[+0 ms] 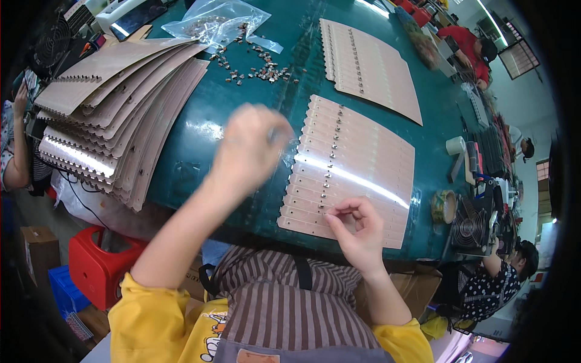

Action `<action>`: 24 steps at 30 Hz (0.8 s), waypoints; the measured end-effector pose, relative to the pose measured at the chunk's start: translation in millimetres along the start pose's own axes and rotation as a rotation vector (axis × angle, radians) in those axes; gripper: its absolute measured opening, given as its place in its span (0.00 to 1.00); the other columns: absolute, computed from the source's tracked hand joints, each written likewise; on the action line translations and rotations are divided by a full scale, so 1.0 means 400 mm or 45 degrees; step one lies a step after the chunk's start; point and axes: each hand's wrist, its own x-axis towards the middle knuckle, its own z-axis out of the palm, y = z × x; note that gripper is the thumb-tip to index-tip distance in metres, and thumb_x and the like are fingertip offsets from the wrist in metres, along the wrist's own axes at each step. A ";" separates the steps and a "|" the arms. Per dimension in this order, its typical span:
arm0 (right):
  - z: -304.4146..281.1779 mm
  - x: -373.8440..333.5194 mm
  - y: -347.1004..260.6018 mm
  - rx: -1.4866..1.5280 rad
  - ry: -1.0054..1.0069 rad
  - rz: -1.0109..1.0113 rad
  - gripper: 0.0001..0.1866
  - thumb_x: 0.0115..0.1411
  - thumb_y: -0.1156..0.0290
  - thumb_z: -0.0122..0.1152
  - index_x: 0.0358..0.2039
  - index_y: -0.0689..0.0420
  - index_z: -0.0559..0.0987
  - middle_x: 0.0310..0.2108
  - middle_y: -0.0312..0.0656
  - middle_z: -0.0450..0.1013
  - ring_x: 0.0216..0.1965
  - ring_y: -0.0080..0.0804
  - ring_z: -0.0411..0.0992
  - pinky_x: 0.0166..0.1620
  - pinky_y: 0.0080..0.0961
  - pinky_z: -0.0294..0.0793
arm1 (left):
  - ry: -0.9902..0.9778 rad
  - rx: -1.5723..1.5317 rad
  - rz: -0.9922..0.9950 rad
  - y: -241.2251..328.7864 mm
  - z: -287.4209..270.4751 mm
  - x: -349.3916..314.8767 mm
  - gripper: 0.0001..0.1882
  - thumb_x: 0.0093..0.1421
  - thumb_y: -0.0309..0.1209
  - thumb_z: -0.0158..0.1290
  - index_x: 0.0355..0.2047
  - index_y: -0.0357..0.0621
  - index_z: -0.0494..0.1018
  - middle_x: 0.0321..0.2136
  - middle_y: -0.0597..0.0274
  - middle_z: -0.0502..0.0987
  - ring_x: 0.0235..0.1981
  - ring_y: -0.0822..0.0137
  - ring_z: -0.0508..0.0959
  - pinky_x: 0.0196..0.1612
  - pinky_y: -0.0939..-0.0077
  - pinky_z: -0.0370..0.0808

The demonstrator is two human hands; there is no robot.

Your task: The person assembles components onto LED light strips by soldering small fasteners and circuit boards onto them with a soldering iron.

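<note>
A pinkish-tan circuit board panel with a scalloped left edge lies flat in front of me, a column of small metal-looking parts running down it. Over its lower edge is my right hand, thumb and forefinger pinched together; whatever they hold is too small to make out. My left hand is smeared by motion above the table, just left of the panel, so its fingers cannot be read. Beyond it, loose small components are scattered beside a clear plastic bag.
A second similar panel lies farther back. At the left, a thick fanned stack of panels overhangs the green table. A tape roll and small fan stand right. A red stool is below. Other people work nearby.
</note>
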 end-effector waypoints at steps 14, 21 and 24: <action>0.013 0.011 -0.002 -0.544 -0.062 -0.160 0.05 0.50 0.82 0.60 0.28 0.65 0.73 0.29 0.43 0.73 0.31 0.29 0.75 0.37 0.22 0.76 | 0.211 0.388 -0.387 -0.203 0.006 0.133 0.08 0.48 0.28 0.58 0.30 0.39 0.78 0.25 0.51 0.78 0.29 0.55 0.78 0.37 0.67 0.73; 0.013 0.012 0.019 -0.549 0.010 -0.244 0.05 0.49 0.82 0.61 0.26 0.63 0.73 0.27 0.42 0.72 0.29 0.29 0.75 0.33 0.22 0.76 | 0.023 0.750 -0.263 -0.183 -0.005 0.128 0.09 0.51 0.26 0.54 0.34 0.39 0.77 0.26 0.49 0.77 0.31 0.51 0.77 0.39 0.64 0.73; 0.024 -0.003 0.017 -0.670 0.021 -0.347 0.05 0.48 0.82 0.62 0.26 0.62 0.74 0.26 0.41 0.72 0.28 0.30 0.74 0.31 0.22 0.75 | 0.028 0.710 -0.119 -0.191 -0.023 0.112 0.10 0.52 0.25 0.52 0.36 0.40 0.76 0.28 0.48 0.77 0.32 0.49 0.76 0.39 0.61 0.72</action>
